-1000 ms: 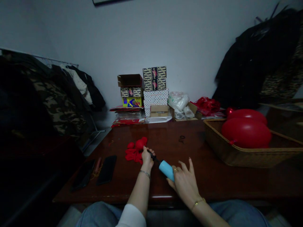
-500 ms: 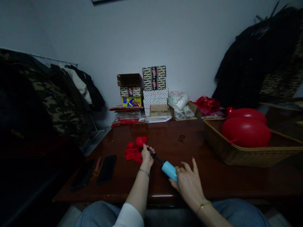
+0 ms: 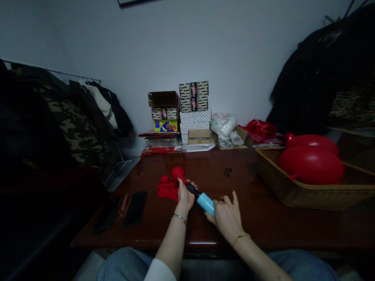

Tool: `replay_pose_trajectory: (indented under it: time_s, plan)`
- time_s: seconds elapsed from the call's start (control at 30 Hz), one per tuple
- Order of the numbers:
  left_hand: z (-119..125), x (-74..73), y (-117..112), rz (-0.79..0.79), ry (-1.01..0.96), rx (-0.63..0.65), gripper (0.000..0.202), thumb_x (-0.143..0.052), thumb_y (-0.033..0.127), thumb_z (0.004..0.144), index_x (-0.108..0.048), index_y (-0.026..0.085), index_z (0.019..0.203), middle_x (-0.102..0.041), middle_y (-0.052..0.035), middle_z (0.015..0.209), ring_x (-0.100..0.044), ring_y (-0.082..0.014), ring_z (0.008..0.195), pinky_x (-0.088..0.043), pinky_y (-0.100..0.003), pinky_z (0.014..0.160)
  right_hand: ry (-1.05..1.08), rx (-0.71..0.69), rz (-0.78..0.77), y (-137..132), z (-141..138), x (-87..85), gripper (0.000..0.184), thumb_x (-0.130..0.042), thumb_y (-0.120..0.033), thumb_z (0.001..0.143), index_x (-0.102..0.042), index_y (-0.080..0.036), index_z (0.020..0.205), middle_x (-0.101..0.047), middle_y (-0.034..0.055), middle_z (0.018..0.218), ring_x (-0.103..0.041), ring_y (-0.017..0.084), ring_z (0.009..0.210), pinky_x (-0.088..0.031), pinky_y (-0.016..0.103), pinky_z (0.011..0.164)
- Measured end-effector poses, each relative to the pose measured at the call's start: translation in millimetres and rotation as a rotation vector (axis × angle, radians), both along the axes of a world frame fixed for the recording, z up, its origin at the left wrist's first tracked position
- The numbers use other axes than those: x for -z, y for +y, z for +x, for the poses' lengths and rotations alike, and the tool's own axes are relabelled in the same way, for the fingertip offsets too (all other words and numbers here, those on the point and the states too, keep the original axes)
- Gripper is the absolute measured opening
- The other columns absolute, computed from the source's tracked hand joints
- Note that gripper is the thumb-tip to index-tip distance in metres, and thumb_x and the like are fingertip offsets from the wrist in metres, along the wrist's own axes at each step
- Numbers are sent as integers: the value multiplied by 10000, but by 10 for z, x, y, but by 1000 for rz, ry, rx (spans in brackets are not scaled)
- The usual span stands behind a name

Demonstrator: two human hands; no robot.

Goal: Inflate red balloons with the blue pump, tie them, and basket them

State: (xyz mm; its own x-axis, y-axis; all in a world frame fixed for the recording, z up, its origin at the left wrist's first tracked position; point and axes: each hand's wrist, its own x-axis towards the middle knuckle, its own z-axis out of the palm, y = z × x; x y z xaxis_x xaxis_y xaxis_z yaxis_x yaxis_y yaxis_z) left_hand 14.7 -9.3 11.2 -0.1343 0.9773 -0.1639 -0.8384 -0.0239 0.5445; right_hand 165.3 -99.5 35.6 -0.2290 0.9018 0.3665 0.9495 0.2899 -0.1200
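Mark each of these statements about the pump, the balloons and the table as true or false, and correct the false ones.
1. The left hand grips the black end of the blue pump. True.
2. The right hand rests flat on the table, away from the pump. False: it holds the pump's blue barrel.
3. Two inflated red balloons lie in the wicker basket. True.
4. The two dark phones lie right of the basket. False: they lie at the table's left side.
5. Limp red balloons are piled beside the left hand. True.
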Motion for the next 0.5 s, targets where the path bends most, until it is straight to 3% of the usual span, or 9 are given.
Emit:
replay_pose_trajectory:
  time_s: [0.23, 0.5]
  plan:
    - [-12, 24, 13, 32, 32, 15, 297, -584, 420, 817, -517, 151, 710, -534, -20, 614, -559, -125, 555, -486, -230, 528, 31, -9, 1, -20, 14, -42, 376, -567, -513, 744, -678, -169, 847, -693, 86, 776, -552, 247, 903, -72, 494, 1079]
    - [-128, 22, 15, 61, -67, 106, 176, -585, 294, 843, -592, 120, 813, -643, -101, 854, -650, -181, 803, -543, -293, 709, 97, -48, -120, -25, 40, -82, 423, -538, -579, 740, -692, -193, 815, -690, 72, 815, -563, 232, 920, -108, 465, 1070]
